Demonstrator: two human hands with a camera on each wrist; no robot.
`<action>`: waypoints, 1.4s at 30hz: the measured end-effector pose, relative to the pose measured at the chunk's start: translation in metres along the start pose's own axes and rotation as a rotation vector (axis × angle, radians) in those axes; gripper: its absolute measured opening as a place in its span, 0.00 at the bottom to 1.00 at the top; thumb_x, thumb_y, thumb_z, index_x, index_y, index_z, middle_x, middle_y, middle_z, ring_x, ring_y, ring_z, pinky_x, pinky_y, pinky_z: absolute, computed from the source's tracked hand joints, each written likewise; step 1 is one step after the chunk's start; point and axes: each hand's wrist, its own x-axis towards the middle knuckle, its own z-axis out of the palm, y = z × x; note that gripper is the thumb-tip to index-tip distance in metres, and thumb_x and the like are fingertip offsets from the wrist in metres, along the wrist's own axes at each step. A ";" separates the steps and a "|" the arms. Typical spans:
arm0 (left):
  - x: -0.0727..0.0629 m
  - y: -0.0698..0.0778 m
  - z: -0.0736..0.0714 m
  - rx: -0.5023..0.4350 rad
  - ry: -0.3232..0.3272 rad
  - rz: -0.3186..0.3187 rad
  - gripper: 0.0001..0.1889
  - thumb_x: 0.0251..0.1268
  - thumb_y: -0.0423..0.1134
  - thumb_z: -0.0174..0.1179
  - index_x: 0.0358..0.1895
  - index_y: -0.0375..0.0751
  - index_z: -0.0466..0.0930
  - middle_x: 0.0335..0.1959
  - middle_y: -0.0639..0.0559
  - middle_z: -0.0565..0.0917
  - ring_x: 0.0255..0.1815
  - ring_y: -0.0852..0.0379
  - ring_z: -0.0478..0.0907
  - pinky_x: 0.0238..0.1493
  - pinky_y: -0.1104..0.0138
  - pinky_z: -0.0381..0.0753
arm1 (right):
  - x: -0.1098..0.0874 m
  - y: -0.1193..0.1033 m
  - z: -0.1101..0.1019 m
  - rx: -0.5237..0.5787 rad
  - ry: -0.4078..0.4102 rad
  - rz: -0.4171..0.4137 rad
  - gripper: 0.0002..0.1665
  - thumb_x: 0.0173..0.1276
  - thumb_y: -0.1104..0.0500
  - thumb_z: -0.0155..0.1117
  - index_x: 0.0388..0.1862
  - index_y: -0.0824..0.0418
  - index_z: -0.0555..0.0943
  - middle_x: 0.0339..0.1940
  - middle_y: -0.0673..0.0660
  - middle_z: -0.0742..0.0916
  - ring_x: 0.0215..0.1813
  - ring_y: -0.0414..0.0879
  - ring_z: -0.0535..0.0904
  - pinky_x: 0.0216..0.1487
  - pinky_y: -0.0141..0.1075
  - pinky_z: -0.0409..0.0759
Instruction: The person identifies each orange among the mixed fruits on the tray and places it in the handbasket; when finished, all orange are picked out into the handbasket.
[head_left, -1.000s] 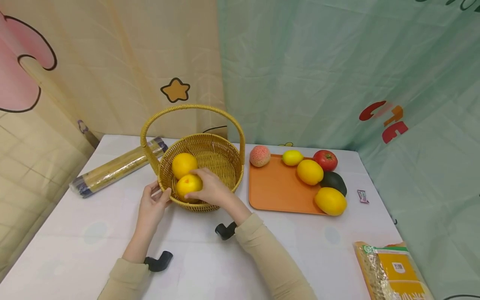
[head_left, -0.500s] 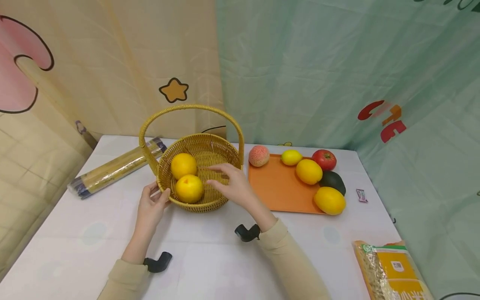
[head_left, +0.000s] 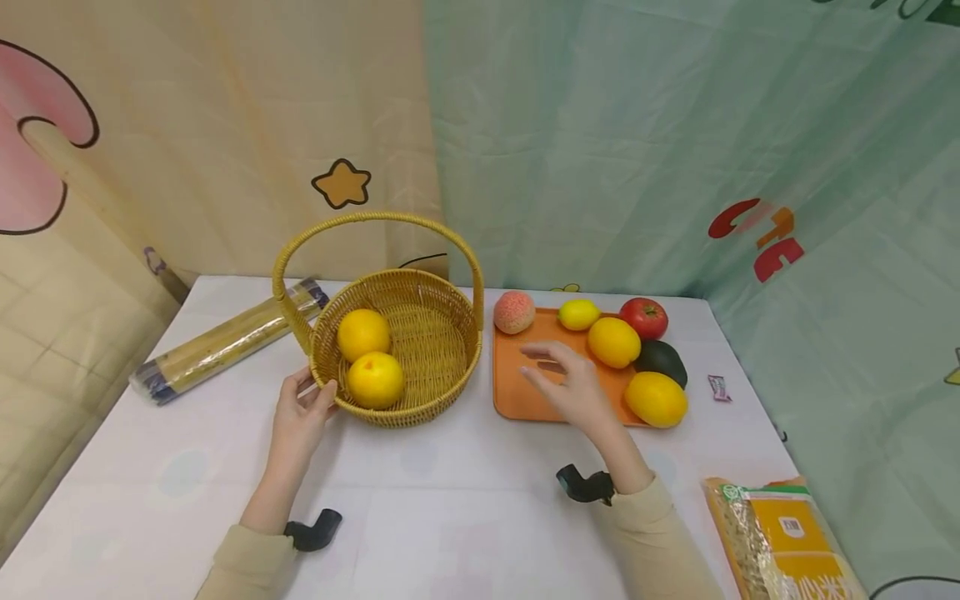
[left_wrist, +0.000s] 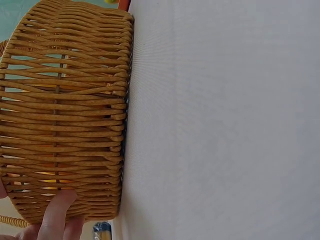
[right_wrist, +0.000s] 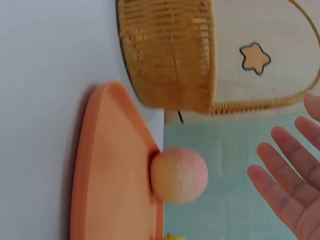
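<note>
The left hand [head_left: 300, 417] pinches the basket [head_left: 431, 350] by its rim. The basket stands near the back edge of the table [head_left: 450, 533], left of its middle, two yellow fruits [head_left: 376, 381] inside. The right hand [head_left: 573, 390], fingers spread, hangs over the tray [head_left: 517, 392]; a peach [head_left: 513, 312] sits at the tray's back left corner.

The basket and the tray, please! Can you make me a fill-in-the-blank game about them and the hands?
1. Inside the basket lie ____ yellow fruits.
2. The left hand holds the basket, while the right hand holds ____.
3. The tray is coloured ____.
4. The round fruit at the tray's far right corner is coloured ____.

Missing words: two; nothing; orange; red.
</note>
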 end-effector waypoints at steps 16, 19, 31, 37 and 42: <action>0.001 -0.004 0.000 0.004 0.004 0.002 0.34 0.77 0.43 0.49 0.77 0.36 0.46 0.76 0.37 0.57 0.70 0.45 0.65 0.54 0.77 0.82 | -0.052 0.038 -0.082 -0.200 0.153 0.297 0.25 0.71 0.51 0.63 0.63 0.60 0.76 0.61 0.62 0.81 0.64 0.59 0.74 0.68 0.57 0.73; 0.002 -0.004 0.000 0.001 0.006 0.002 0.33 0.77 0.43 0.49 0.77 0.35 0.46 0.75 0.36 0.57 0.70 0.44 0.65 0.54 0.76 0.83 | -0.059 0.043 -0.092 -0.197 0.167 0.361 0.28 0.72 0.48 0.61 0.65 0.60 0.74 0.64 0.63 0.79 0.67 0.61 0.71 0.70 0.60 0.71; 0.003 -0.004 -0.001 -0.018 0.006 0.003 0.33 0.77 0.41 0.49 0.77 0.35 0.46 0.76 0.37 0.57 0.71 0.44 0.64 0.55 0.76 0.82 | -0.066 0.072 -0.108 -0.244 0.111 0.533 0.40 0.72 0.43 0.60 0.73 0.65 0.65 0.71 0.71 0.69 0.71 0.66 0.61 0.72 0.65 0.65; 0.003 -0.004 0.001 -0.023 -0.005 0.005 0.34 0.77 0.41 0.50 0.77 0.34 0.46 0.76 0.36 0.56 0.71 0.44 0.64 0.54 0.77 0.82 | -0.066 0.083 -0.107 -0.243 0.040 0.599 0.44 0.71 0.42 0.61 0.76 0.65 0.60 0.74 0.74 0.63 0.73 0.70 0.56 0.72 0.68 0.61; 0.003 -0.003 0.000 -0.012 -0.007 0.006 0.34 0.77 0.41 0.49 0.77 0.34 0.46 0.76 0.36 0.57 0.71 0.44 0.64 0.56 0.75 0.82 | -0.066 0.085 -0.103 -0.240 0.015 0.638 0.47 0.69 0.44 0.64 0.76 0.65 0.58 0.75 0.75 0.60 0.73 0.71 0.54 0.72 0.70 0.58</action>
